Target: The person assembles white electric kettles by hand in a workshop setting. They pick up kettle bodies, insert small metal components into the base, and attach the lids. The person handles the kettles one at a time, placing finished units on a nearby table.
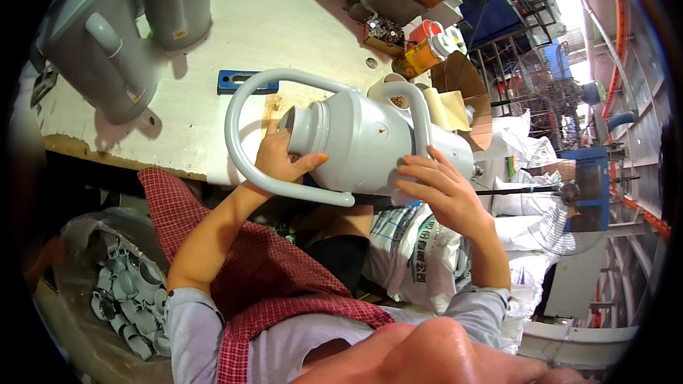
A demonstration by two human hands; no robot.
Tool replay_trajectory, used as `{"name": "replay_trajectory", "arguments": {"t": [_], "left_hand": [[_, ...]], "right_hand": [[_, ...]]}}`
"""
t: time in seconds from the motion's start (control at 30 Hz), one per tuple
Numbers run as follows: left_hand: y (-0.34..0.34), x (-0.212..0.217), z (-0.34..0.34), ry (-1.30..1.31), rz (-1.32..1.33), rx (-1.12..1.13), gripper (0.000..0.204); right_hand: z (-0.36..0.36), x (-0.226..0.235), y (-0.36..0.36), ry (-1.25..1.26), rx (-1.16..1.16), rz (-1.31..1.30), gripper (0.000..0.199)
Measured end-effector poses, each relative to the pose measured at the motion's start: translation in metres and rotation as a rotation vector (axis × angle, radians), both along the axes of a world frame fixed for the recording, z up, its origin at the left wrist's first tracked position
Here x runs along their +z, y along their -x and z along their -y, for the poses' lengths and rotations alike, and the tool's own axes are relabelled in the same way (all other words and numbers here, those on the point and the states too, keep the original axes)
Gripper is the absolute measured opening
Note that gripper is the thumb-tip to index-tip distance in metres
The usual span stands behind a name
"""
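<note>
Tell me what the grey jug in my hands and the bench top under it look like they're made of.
The grey jug looks like moulded plastic: uniform matte grey, soft sheen, looped handle of the same colour. The left hand grips its neck; the right hand rests on its body. The bench top looks like pale painted board, probably wood, since its worn front edge shows brown.

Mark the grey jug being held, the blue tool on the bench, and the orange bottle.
grey jug (363,146), head view, on its body's side wall.
blue tool (235,80), head view, on its left end.
orange bottle (421,55), head view, on its amber body.
</note>
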State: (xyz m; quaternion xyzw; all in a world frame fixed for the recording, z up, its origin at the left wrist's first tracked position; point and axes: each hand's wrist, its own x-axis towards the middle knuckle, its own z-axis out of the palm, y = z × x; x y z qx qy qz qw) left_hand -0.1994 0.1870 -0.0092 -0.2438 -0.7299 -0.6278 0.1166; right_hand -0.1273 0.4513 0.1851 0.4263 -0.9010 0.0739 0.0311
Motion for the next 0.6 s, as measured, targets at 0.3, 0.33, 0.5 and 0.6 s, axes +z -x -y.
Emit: {"name": "replay_trajectory", "arguments": {"t": [0.3,0.33,0.5,0.6], "left_hand": [[0.009,0.004,-0.002,0.057,-0.107,-0.026,0.048],[0.011,0.0,-0.002,0.054,-0.124,-0.006,0.048],[0.012,-0.003,-0.002,0.064,-0.115,-0.006,0.049],[0.007,-0.002,-0.003,0.053,-0.066,-0.004,0.05]], "right_hand": [[0.028,-0.005,0.058,0.023,-0.581,0.061,0.047],[0.031,0.0,0.056,0.122,-0.615,0.169,0.046],[0.028,0.029,0.047,0.16,-0.399,0.034,0.044],[0.038,0.048,0.049,-0.07,-0.222,-0.035,0.033]]}}
